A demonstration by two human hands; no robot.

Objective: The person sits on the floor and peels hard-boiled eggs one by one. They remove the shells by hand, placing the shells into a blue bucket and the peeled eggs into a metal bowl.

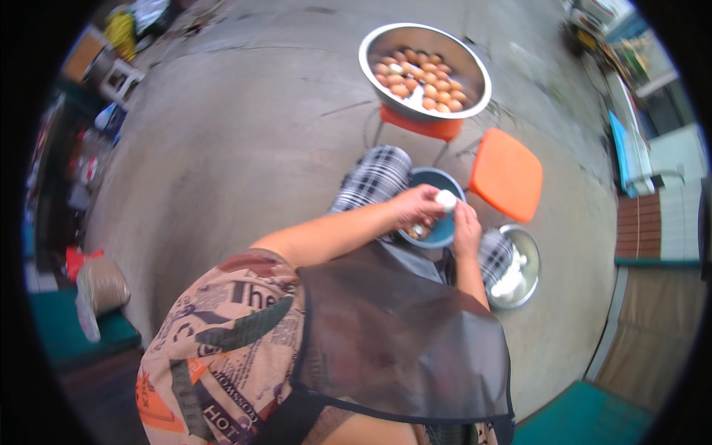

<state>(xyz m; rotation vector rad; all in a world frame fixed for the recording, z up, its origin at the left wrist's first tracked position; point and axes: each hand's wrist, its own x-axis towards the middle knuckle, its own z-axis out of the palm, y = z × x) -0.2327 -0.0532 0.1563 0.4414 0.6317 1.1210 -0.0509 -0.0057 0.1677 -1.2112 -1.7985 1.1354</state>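
A smooth white egg (445,201), apparently peeled, is held in the fingers of my left hand (418,208). My right hand (467,225) meets its lower right edge with bent fingertips; whether they grip anything is too blurred to tell. Below both hands, between my knees, stands a blue-grey bucket (446,236) with brown eggshell pieces (417,230) inside. Beyond it, a large steel basin (473,83) of brown eggs (429,78) rests on an orange-seated stool (421,125). By my right knee, a smaller metal bowl (535,278) contains several white eggs (513,283), partly hidden by the knee.
An orange stool seat (507,175) is just right of the bucket. A dark apron (400,339) covers my lap. At the far left, a plastic-wrapped bundle (105,283) lies on a green surface (61,317). Clutter lines both sides of the concrete floor (239,139).
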